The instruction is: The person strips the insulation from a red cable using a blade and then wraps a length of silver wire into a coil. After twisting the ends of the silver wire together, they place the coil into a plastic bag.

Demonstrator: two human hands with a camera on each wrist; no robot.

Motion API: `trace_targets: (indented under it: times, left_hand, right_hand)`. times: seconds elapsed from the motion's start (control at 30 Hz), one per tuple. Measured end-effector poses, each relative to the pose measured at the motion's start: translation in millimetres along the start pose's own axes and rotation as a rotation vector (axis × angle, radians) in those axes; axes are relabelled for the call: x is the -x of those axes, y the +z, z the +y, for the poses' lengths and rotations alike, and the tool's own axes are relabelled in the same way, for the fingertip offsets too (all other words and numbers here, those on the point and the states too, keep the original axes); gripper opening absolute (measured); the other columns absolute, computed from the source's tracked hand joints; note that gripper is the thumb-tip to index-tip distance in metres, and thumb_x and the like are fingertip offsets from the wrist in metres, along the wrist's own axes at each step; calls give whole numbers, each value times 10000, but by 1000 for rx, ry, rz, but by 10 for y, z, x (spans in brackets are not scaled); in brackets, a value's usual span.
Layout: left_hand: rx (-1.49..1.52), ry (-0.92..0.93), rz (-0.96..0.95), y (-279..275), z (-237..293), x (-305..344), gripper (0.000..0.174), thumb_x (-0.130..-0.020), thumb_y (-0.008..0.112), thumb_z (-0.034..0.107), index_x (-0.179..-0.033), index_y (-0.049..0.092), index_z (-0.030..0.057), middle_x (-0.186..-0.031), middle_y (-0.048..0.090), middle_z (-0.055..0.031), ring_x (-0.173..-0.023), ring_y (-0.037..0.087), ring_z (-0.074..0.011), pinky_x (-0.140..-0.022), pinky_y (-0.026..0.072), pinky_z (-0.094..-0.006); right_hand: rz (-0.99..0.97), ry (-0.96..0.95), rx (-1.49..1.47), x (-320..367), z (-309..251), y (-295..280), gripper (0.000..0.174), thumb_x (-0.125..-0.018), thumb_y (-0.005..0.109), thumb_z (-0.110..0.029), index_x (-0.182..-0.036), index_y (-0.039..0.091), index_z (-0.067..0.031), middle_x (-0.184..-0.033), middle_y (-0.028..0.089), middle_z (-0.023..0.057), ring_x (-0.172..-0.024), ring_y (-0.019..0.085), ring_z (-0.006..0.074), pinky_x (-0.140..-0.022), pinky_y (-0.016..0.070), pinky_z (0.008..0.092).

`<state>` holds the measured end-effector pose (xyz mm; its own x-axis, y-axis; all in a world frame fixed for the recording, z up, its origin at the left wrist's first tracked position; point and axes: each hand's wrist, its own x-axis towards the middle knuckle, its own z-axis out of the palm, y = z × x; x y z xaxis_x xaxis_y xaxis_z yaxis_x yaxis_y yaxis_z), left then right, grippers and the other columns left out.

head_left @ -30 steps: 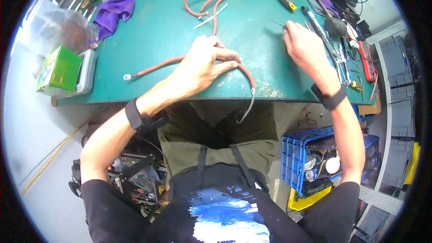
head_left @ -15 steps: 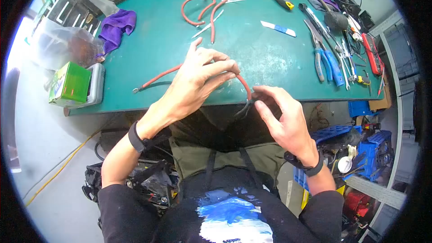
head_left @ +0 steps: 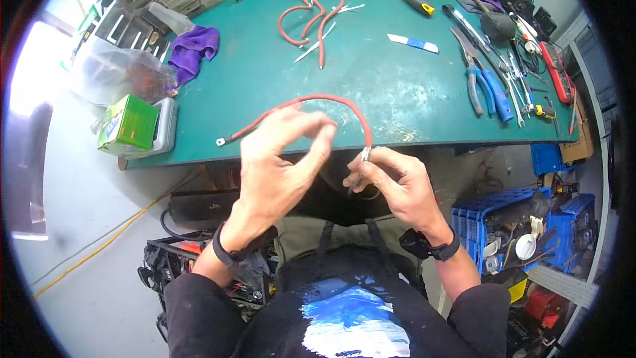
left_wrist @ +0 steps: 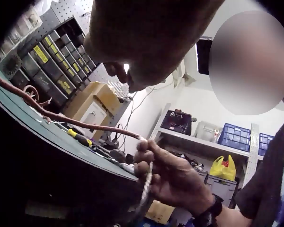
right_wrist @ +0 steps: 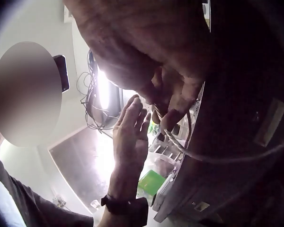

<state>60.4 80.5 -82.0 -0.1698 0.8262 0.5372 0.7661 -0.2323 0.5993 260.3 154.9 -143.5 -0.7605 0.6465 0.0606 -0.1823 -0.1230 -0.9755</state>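
Observation:
A red cable (head_left: 318,97) arches over the table's front part, a metal lug (head_left: 220,141) at its left end. My right hand (head_left: 404,185) pinches its other end, where pale strands (head_left: 366,154) show just past the front edge. My left hand (head_left: 275,166) hovers left of that end, fingers bent and thumb near the index finger, holding nothing visible. The left wrist view shows the right hand (left_wrist: 175,175) at the cable end, with a braided strand (left_wrist: 146,189) hanging down. In the right wrist view a pale wire (right_wrist: 217,159) trails from the right hand (right_wrist: 156,52); the left hand (right_wrist: 130,137) has extended fingers.
Red cable pieces (head_left: 321,33) lie farther back, with a white-and-blue strip (head_left: 413,43) to their right. Pliers (head_left: 493,93), a yellow screwdriver (head_left: 414,1) and wrenches line the right side. A green box (head_left: 129,124) and purple cloth (head_left: 193,53) are at the left.
The right hand came from the table's right side to the cable end and now pinches it. My left hand has let go of the cable and moved toward me. The strip lies uncovered on the table.

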Motion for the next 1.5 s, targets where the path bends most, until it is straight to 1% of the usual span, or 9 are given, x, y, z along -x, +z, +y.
trace_targets:
  times: [0.07, 0.1, 0.2, 0.5, 0.77, 1.0, 1.13, 1.3, 1.5]
  left_hand:
    - [208, -387, -146, 36, 166, 82, 133, -938, 707, 46, -1050, 756, -6, -920, 730, -73, -887, 675, -142, -902, 531, -316]
    - [262, -456, -204, 61, 186, 95, 155, -964, 696, 75, -1076, 750, -18, -921, 724, -56, -869, 660, -108, -815, 516, -275]
    - [449, -558, -254, 127, 163, 164, 162, -969, 710, 90, -1068, 746, -32, -917, 716, -28, -855, 645, -85, -791, 523, -254]
    - [248, -411, -298, 200, 180, 187, 156, -919, 729, 76, -1028, 733, -36, -864, 694, -46, -830, 644, -106, -788, 525, -279]
    - [151, -424, -264, 211, 222, 255, 164, -855, 708, 33, -1000, 753, -30, -843, 706, -93, -791, 668, -147, -762, 532, -294]
    - [119, -379, -241, 226, 160, 333, 157, -853, 701, 13, -991, 761, -30, -817, 715, -106, -758, 679, -154, -727, 533, -289]
    - [266, -386, -230, 258, 24, 391, 159, -878, 684, 0, -1015, 760, -27, -856, 720, -90, -790, 668, -135, -742, 528, -279]
    - [835, -620, -253, 341, -9, 441, 175, -975, 692, 62, -1116, 740, -29, -990, 709, -43, -865, 636, -100, -809, 529, -269]
    - [738, -570, -322, 405, -72, 462, 213, -1023, 673, 133, -1160, 721, -22, -1001, 690, -33, -902, 630, -98, -819, 524, -255]
  right_hand:
    - [-19, -35, 41, 24, 9, 28, 177, -1050, 606, -94, -1105, 694, 49, -928, 723, 89, -829, 698, 130, -745, 586, 277]
    - [-27, -35, 38, 35, 9, 37, 177, -1050, 606, -94, -1105, 694, 49, -928, 723, 89, -829, 698, 130, -745, 586, 277]
    - [-30, -99, 140, 62, 1, 63, 161, -1041, 613, -73, -1092, 685, 61, -919, 713, 89, -830, 697, 128, -745, 588, 273]
    - [45, -254, 335, 93, 83, 82, 154, -957, 667, -1, -1100, 686, 56, -867, 681, 150, -745, 686, 245, -687, 543, 343]
    - [70, -358, 531, 114, 120, 143, 163, -927, 689, 14, -1085, 694, 54, -858, 657, 171, -725, 661, 332, -656, 520, 380]
    - [55, -363, 542, 131, 141, 179, 143, -941, 664, 17, -1079, 684, 50, -883, 644, 175, -721, 647, 346, -634, 508, 381]
    - [36, -271, 486, 172, 90, 171, 106, -960, 651, 7, -1052, 677, 55, -847, 643, 156, -697, 658, 303, -623, 513, 369]
    - [37, -119, 392, 181, 54, 123, 94, -1003, 632, -29, -1021, 681, 48, -831, 680, 118, -681, 669, 184, -625, 532, 310]
    - [46, -38, 333, 221, 104, 106, 138, -1029, 627, -79, -979, 684, 36, -762, 674, 84, -639, 641, 123, -584, 508, 282]
